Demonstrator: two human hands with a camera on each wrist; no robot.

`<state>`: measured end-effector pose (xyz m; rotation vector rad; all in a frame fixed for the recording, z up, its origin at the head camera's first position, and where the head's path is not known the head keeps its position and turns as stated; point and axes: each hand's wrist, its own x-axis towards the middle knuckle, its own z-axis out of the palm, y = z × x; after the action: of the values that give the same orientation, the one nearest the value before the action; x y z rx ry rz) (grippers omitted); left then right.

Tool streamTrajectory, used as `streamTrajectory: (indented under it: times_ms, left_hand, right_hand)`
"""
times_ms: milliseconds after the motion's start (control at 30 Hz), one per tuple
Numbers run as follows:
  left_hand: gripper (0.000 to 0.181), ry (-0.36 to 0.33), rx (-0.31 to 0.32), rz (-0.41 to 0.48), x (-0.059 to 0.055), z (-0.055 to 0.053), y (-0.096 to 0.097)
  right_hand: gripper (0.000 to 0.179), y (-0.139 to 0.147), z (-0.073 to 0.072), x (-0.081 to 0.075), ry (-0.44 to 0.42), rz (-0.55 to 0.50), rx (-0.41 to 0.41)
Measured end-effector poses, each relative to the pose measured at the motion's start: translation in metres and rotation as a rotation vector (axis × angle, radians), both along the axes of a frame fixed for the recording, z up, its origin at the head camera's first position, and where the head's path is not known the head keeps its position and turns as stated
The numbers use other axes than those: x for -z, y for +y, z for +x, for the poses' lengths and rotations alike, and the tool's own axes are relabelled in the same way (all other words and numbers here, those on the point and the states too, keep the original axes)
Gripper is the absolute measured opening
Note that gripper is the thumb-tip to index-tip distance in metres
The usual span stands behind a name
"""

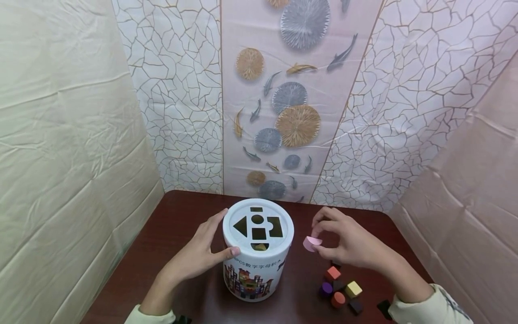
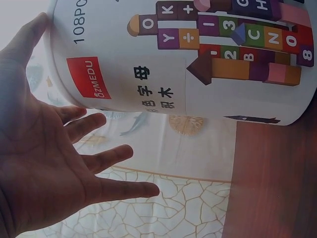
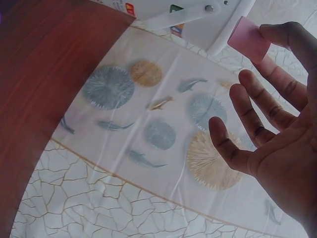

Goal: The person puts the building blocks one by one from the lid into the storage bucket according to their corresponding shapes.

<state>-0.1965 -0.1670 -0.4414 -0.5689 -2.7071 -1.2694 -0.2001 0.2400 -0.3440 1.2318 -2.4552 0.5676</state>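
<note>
A white cylindrical bucket (image 1: 252, 270) with shape-cut holes in its lid (image 1: 242, 244) stands upright on the dark red table. My left hand (image 1: 202, 247) rests against its left side near the rim, thumb in front, fingers extended; the left wrist view shows them spread (image 2: 64, 153). Right of the lid, apart from it, my right hand (image 1: 344, 236) pinches a pink half-round block (image 1: 310, 244) between thumb and fingertips. In the right wrist view this pink block (image 3: 249, 40) hangs at the fingertips, the other fingers loosely bent. Through the lid's lower hole a yellowish piece shows.
Below my right hand lie several loose blocks on the table: an orange-red one (image 1: 333, 273), a purple one (image 1: 325, 289), a red-orange cylinder (image 1: 337, 299), a yellow one (image 1: 354, 289) and dark ones (image 1: 355, 307). Patterned cloth walls (image 1: 182, 90) enclose the table's back and sides.
</note>
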Motion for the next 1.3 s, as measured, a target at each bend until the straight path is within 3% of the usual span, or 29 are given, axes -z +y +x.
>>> streamTrajectory:
  times_ms: [600,933,1300]
  left_hand:
    - [0.111,-0.023,-0.001,0.000,-0.002,-0.001,0.000]
    - [0.112,-0.025,-0.003,-0.003,0.001,-0.001,-0.001]
    - [0.111,-0.006,0.000,0.000,0.001,-0.001,-0.002]
  right_hand:
    - [0.024,-0.019,-0.001,-0.012,-0.051,0.026,0.012]
    - [0.023,-0.034,-0.004,-0.014,-0.048,0.033,-0.035]
    - [0.022,-0.049,-0.005,-0.019,-0.063,0.047,-0.034]
